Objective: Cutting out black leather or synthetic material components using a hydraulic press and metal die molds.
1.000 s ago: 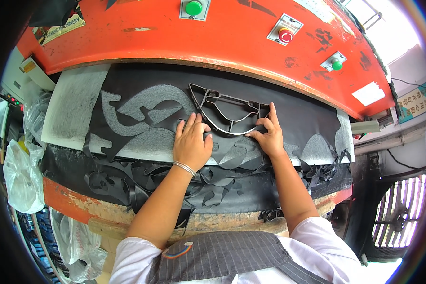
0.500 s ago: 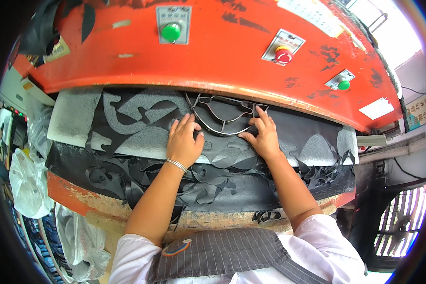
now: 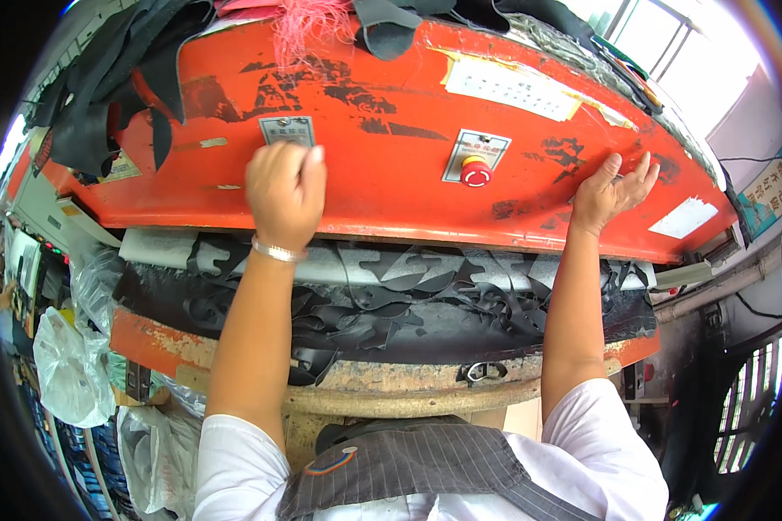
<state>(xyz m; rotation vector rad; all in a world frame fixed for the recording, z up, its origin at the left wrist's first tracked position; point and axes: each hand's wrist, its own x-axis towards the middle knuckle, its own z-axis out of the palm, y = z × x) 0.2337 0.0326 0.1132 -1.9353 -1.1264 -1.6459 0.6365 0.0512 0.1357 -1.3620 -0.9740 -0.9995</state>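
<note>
My left hand (image 3: 285,195) is closed in a fist against the red machine front, over the lower part of a small label plate (image 3: 288,129). The green button there is hidden behind it. Farther right, my right hand (image 3: 614,195) lies with its fingers apart on the red panel (image 3: 391,174), covering the place of the other green button. Between the hands sits a red mushroom-shaped stop button (image 3: 475,172) on its own plate. Beneath the machine's lower edge, black sheet material with cut-outs (image 3: 417,265) lies on a pale board (image 3: 161,246). The metal cutting die is out of sight.
Black offcuts (image 3: 356,317) tangle along the bed below the board. A small metal buckle-shaped piece (image 3: 481,372) rests on the worn front ledge (image 3: 391,399). Dark strips (image 3: 87,122) and pink threads (image 3: 311,26) hang over the machine's top. Plastic bags (image 3: 71,369) stand at left.
Both hands have left the metal cutting die and risen to the red panel, the left closing into a fist. The view has tilted upward; the die is now hidden.
</note>
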